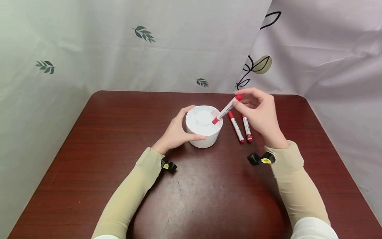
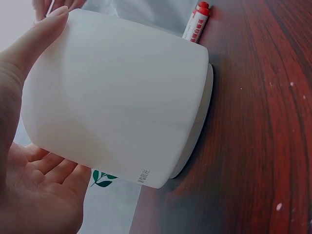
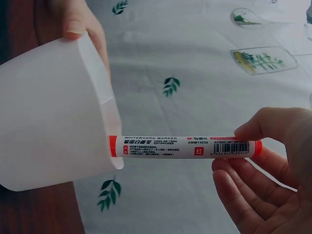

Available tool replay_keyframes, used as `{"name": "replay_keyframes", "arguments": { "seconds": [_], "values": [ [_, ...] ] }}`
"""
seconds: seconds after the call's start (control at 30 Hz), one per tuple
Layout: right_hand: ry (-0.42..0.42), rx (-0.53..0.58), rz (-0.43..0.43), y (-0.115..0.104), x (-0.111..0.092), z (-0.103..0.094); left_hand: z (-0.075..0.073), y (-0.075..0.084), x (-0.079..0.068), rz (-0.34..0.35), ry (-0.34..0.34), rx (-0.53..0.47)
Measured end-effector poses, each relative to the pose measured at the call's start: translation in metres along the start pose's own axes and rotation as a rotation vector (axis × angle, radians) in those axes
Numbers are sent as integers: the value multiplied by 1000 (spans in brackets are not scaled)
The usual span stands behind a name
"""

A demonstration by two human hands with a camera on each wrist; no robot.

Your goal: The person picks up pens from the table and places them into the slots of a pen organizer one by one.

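A white round pen holder [image 1: 204,141] with inner compartments stands on the table. My left hand [image 1: 176,131] grips its side, thumb at the near rim and fingers round the far side; the left wrist view shows the holder's smooth wall [image 2: 117,92] close up. With thumb and fingertips my right hand [image 1: 261,111] pinches a red-and-white whiteboard marker [image 1: 226,109] by its upper end. The marker slants down to the left, its red lower end at the holder's right-hand rim. In the right wrist view that end of the marker [image 3: 185,147] overlaps the opening's edge.
Two more red-and-white markers, a left one [image 1: 236,127] and a right one [image 1: 246,128], lie on the dark wooden table [image 1: 191,199] to the holder's right. Behind the table hangs a pale curtain [image 1: 179,49] with leaf prints.
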State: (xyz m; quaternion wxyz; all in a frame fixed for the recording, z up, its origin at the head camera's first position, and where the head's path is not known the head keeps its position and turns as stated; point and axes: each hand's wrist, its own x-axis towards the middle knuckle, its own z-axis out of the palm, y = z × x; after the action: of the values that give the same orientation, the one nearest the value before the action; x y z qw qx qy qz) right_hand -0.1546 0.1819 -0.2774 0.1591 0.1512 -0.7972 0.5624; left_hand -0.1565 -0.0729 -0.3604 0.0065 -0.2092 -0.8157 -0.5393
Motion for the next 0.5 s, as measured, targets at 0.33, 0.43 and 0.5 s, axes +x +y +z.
{"name": "replay_keyframes", "arguments": {
  "seconds": [0.33, 0.43, 0.5],
  "values": [
    [-114, -37, 80, 13, -1, 19, 0, -1, 1, 10, -7, -2],
    [-142, -43, 87, 18, -1, 23, 0, -1, 1, 9, -12, -7],
    [-156, -57, 86, 21, 0, 26, -1, -1, 1, 9, -15, -11]
  ]
}}
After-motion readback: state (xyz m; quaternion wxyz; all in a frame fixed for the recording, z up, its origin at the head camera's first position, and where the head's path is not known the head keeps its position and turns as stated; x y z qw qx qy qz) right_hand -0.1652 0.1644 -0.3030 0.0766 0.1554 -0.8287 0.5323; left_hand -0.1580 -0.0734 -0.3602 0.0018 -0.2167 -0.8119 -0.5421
